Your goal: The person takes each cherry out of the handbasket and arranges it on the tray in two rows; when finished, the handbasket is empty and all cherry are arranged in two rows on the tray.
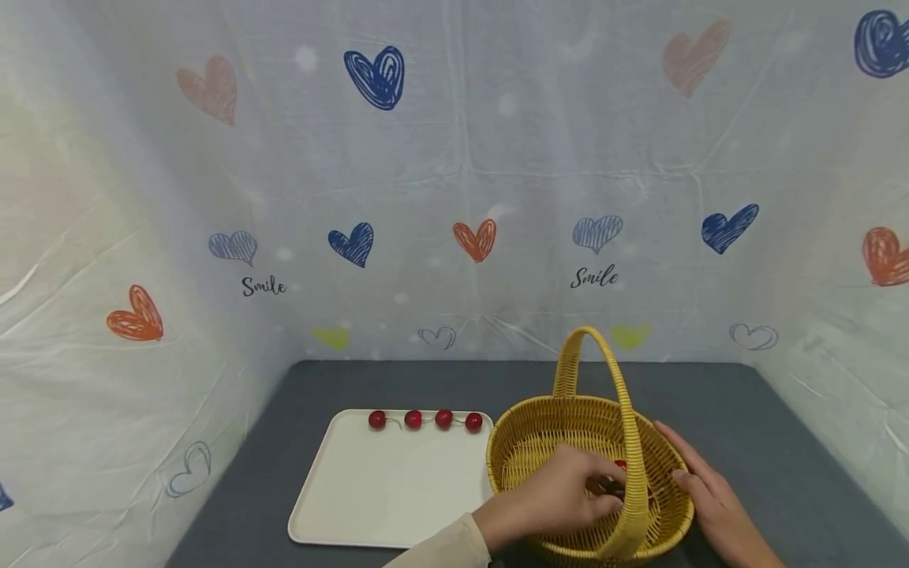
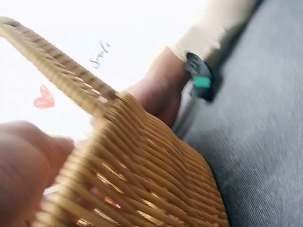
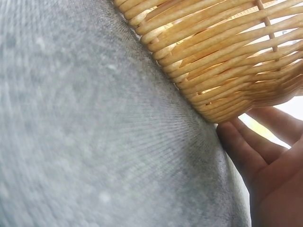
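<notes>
Your basket (image 1: 525, 442): glossy woven strands
Left of it, you have a smooth, plastic-looking tray (image 1: 390, 485) with shiny cherries (image 1: 443, 419); beneath it, matt ribbed cloth (image 1: 248, 505); behind it, creased sheeting (image 1: 525, 292).

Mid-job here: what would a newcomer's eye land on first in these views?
Probably the yellow wicker basket, right of centre, with the left hand inside it and the right hand against its right side. Next, the four red cherries along the far edge of the white tray to the basket's left; then the hearts printed on the backdrop behind.
</notes>
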The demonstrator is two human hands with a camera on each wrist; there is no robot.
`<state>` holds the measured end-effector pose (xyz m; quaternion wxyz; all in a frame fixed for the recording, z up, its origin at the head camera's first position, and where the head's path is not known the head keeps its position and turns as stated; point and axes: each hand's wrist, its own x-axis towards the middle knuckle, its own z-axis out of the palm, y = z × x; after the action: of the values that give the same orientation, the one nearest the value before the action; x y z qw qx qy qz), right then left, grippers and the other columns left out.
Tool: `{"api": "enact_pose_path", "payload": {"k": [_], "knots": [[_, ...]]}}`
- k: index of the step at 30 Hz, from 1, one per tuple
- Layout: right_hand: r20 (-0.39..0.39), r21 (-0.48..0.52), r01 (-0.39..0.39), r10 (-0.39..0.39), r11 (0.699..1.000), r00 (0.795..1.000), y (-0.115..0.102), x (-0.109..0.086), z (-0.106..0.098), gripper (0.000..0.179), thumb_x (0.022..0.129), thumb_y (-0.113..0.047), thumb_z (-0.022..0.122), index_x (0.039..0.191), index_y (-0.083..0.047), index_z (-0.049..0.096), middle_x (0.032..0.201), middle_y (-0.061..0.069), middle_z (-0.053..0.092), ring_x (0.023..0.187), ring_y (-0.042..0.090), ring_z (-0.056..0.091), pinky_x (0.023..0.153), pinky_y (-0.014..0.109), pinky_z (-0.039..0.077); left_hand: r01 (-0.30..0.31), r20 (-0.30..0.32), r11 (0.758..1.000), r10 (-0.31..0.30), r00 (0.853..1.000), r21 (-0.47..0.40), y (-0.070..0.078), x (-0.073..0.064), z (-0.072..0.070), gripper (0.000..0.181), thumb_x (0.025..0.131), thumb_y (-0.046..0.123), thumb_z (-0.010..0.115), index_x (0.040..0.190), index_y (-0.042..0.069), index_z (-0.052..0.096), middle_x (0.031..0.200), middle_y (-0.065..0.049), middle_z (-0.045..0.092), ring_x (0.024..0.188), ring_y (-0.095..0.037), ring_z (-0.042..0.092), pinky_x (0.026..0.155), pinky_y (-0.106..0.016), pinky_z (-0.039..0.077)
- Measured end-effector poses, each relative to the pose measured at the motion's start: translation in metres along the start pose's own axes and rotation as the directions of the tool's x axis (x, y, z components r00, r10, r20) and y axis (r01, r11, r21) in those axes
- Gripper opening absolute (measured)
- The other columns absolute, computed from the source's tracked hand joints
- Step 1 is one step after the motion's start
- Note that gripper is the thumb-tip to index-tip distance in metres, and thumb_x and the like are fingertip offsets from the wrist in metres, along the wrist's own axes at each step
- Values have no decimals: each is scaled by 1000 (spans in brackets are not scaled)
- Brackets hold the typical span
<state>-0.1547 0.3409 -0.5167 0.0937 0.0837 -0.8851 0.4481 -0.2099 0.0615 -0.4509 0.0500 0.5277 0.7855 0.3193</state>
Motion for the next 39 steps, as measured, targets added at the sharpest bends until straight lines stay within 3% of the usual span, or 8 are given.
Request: {"api": "enact_pose_path", "payload": {"k": [3,8,12,19,22,27,34,39], "knots": [[4,-6,-3,3,1000,1000,0,0,0,54,121,-21,38,175,-22,31,160,-41,27,133,-31,30,91,14,52,31,-36,976,-40,999,-216,6,-6,-7,25,106,12,74,130,10,78,128,0,81,109,9,72,89,-6,55],[6,-8,-1,1,1000,1000,0,0,0,54,121,-22,37,175,-22,30,159,-41,27,133,-31,30,91,14,53,31,-79,869,-80,994,-494,15,-21,-22,25,104,8,76,128,5,78,128,-7,81,108,5,75,91,-16,62],[4,-6,3,-3,1000,1000,0,1,1,54,121,-21,37,175,-21,30,159,-42,26,132,-31,29,91,14,53,26,-108,833,-102,989,-552,13,-40,-35,26,103,9,76,129,6,79,125,-5,82,105,8,73,90,-22,65],[19,-10,-26,26,1000,999,3,1,0,54,121,-24,37,175,-23,29,160,-36,27,131,-32,28,91,15,53,105,-67,688,-219,973,-718,2,-88,-58,30,104,9,73,134,3,76,133,-18,76,114,-5,76,98,-28,64],[34,0,-44,44,999,998,4,0,-1,54,122,-27,36,176,-26,27,161,-34,26,131,-32,28,91,14,53,141,-49,657,-262,964,-741,-3,-108,-65,31,104,8,73,134,3,76,134,-21,76,115,-7,76,98,-29,65],[40,15,-59,58,998,998,5,1,-2,55,122,-30,35,176,-27,26,163,-29,27,130,-32,29,92,15,54,208,-53,658,-353,934,-724,-10,-140,-77,30,101,7,77,132,5,78,132,-17,77,117,-9,76,97,-28,65],[59,36,-85,83,996,995,6,2,-1,55,122,-30,34,176,-26,25,170,-12,29,130,-32,28,93,14,53,311,-57,655,-477,877,-689,-17,-179,-86,30,102,12,77,131,4,78,124,-12,80,115,-12,77,97,-25,64],[53,38,-69,67,997,996,9,2,-1,55,122,-27,35,176,-24,26,165,-23,28,130,-33,29,93,12,52,354,-67,645,-533,843,-677,-26,-202,-90,35,102,12,77,134,-2,75,124,-14,80,113,-12,77,96,-25,64]]}}
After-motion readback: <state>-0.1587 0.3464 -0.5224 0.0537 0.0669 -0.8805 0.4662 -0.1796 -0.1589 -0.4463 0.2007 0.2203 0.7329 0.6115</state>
